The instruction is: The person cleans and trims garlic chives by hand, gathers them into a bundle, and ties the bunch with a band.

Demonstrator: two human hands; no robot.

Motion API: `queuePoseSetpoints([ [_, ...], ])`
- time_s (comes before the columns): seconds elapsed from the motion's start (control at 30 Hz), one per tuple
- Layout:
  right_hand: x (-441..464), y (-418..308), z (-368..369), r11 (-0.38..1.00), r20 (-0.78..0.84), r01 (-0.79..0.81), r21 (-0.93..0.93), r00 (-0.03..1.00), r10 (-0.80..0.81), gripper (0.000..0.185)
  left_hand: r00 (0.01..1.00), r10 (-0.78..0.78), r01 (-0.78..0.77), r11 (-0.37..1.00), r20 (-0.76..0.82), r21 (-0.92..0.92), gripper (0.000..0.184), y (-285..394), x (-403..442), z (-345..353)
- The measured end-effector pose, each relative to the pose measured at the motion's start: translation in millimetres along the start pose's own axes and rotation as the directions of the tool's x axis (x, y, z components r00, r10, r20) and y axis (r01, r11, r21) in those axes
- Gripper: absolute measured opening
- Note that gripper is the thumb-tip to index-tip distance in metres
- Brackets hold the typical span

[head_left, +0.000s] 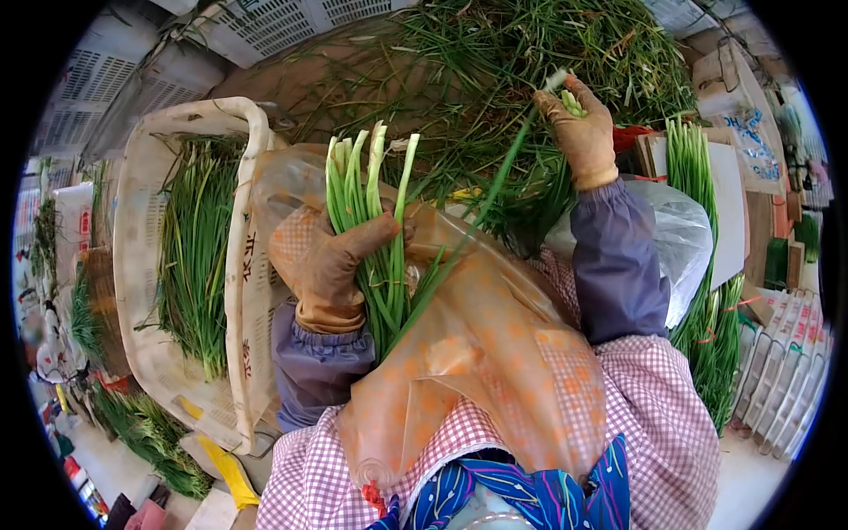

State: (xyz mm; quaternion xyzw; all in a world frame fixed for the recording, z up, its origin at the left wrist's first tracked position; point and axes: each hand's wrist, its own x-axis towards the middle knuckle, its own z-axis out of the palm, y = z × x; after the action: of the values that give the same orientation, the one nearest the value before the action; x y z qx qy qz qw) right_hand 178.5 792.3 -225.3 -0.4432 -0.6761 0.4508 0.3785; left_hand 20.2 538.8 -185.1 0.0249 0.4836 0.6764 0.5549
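Observation:
My left hand (340, 265), in a brown-stained glove, is closed around an upright bunch of scallions (375, 199), pale cut ends up and green leaves hanging against my apron. Raised at the upper right, my right hand (579, 132), gloved too, has its fingers curled round short pale stalk ends (572, 104). At its fingertips is the pale, blurred tip of one long scallion stalk (508, 168), which slants down toward the left-hand bunch. An orange-patterned plastic apron (477, 309) covers my front.
A white crate (243, 265) at my left contains a bundle of long greens (199, 256). Loose leaves (565, 44) are heaped ahead. Tied green bundles (707, 336) and clear plastic (676, 234) are at my right. More crates (256, 31) stand at the back.

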Motion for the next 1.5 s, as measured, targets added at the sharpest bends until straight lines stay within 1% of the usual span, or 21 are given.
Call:
queuePoseSetpoints([
  [0.1, -39.2, -45.2, 25.6, 0.963, 0.327, -0.144, 0.227, 0.943, 0.064, 0.024, 0.999, -0.046, 0.046, 0.999, -0.006, -0.005, 0.029, -0.6, 0.0, 7.1],
  [0.17, -61.5, -67.3, 43.9, 0.871, 0.616, -0.423, 0.252, 0.764, 0.193, 0.021, 1.000, -0.004, 0.005, 0.995, -0.016, 0.100, 0.029, 9.1, -5.7, 25.7],
  [0.23, -64.4, -63.6, 56.2, 0.795, 0.738, -0.547, 0.263, 0.645, 0.199, 0.018, 0.996, 0.082, -0.087, 0.979, 0.033, 0.184, 0.027, 6.2, -2.2, 17.7],
  [0.3, -61.0, -61.7, 53.9, 0.728, 0.640, -0.531, 0.433, 0.750, 0.167, 0.012, 0.994, -0.103, 0.108, 0.987, 0.047, -0.115, 0.028, 1.7, 0.3, 6.8],
  [0.5, -37.0, -62.4, 23.6, 0.744, 0.283, -0.400, 0.535, 0.915, 0.289, 0.014, 0.991, -0.127, 0.131, 0.958, 0.035, -0.254, 0.038, 3.1, 1.7, -3.0],
  [0.57, -47.8, -63.0, 23.5, 0.725, 0.602, -0.465, 0.509, 0.794, 0.086, 0.021, 0.971, -0.196, 0.225, 0.941, 0.134, -0.254, 0.027, 5.0, 4.1, -5.9],
  [0.63, -59.3, -75.4, 36.3, 0.723, 0.732, -0.603, 0.337, 0.651, 0.201, 0.025, 0.974, -0.176, 0.206, 0.948, 0.143, -0.241, 0.026, 1.0, 8.0, -3.9],
  [0.7, -66.4, -76.3, 53.3, 0.760, 0.684, -0.554, 0.340, 0.700, 0.204, 0.020, 0.979, -0.149, 0.179, 0.956, 0.142, -0.232, 0.026, 0.1, 7.1, 0.4],
  [0.77, -66.4, -74.9, 62.8, 0.762, 0.676, -0.534, 0.367, 0.715, 0.176, 0.019, 0.993, -0.112, 0.113, 0.993, 0.033, -0.028, 0.023, 3.4, 2.0, 7.8],
  [0.83, -62.9, -66.3, 65.4, 0.765, 0.669, -0.513, 0.389, 0.728, 0.148, 0.017, 0.989, -0.137, 0.142, 0.979, 0.050, -0.144, 0.022, 2.3, 1.0, 6.7],
  [0.97, -27.6, -25.6, 33.9, 0.758, 0.435, -0.369, 0.537, 0.892, 0.126, 0.030, 0.995, -0.056, 0.084, 0.930, 0.088, -0.358, 0.024, 2.7, 1.4, 0.0],
  [1.07, 32.0, -3.1, -32.0, 0.664, 0.288, -0.261, 0.701, 0.955, 0.071, 0.028, 0.999, 0.027, -0.015, 0.956, 0.037, -0.294, 0.036, 9.6, -0.5, 8.2],
  [1.1, 38.8, -17.5, -40.2, 0.614, 0.095, -0.103, 0.782, 0.994, 0.046, 0.024, 1.000, 0.017, -0.013, 0.962, 0.015, -0.272, 0.039, 11.2, -0.5, 10.8],
  [1.17, 37.5, -52.2, -46.6, 0.735, -0.087, 0.094, 0.671, 0.995, -0.048, 0.021, 0.996, -0.008, 0.033, 0.952, 0.084, -0.306, 0.039, 9.2, 4.4, 6.7],
  [1.23, 37.1, -62.4, -36.5, 0.848, 0.173, 0.190, 0.495, 0.935, -0.311, 0.021, 0.988, -0.026, 0.076, 0.940, 0.150, -0.333, 0.039, 7.8, 6.8, 5.9],
  [1.27, 22.7, -67.6, -20.6, 0.921, 0.358, 0.042, 0.388, 0.914, -0.192, 0.019, 0.992, -0.027, 0.067, 0.943, 0.125, -0.327, 0.039, 6.4, 7.3, 7.5],
  [1.3, 6.2, -74.1, -1.1, 0.888, 0.480, -0.076, 0.454, 0.860, -0.172, 0.015, 0.995, -0.028, 0.059, 0.945, 0.098, -0.323, 0.039, 5.1, 7.3, 9.0],
  [1.33, -14.9, -84.1, 16.0, 0.969, 0.548, -0.050, 0.242, 0.831, -0.094, 0.014, 0.995, -0.027, 0.057, 0.946, 0.097, -0.320, 0.039, 5.3, 6.4, 10.6],
  [1.37, -26.6, -86.0, 30.5, 0.967, 0.588, 0.054, 0.250, 0.785, -0.195, 0.017, 0.993, -0.051, 0.079, 0.951, 0.102, -0.300, 0.039, 6.2, 5.1, 12.2],
  [1.43, -44.2, -79.5, 56.4, 0.950, 0.639, -0.065, 0.305, 0.754, -0.153, 0.024, 0.992, -0.079, 0.103, 0.955, 0.095, -0.277, 0.039, 5.6, 2.7, 12.9],
  [1.5, -54.4, -78.2, 72.8, 0.921, 0.683, -0.228, 0.315, 0.728, -0.054, 0.027, 0.994, 0.110, -0.109, 0.994, -0.030, 0.028, 0.038, 2.0, 3.1, 15.0],
])
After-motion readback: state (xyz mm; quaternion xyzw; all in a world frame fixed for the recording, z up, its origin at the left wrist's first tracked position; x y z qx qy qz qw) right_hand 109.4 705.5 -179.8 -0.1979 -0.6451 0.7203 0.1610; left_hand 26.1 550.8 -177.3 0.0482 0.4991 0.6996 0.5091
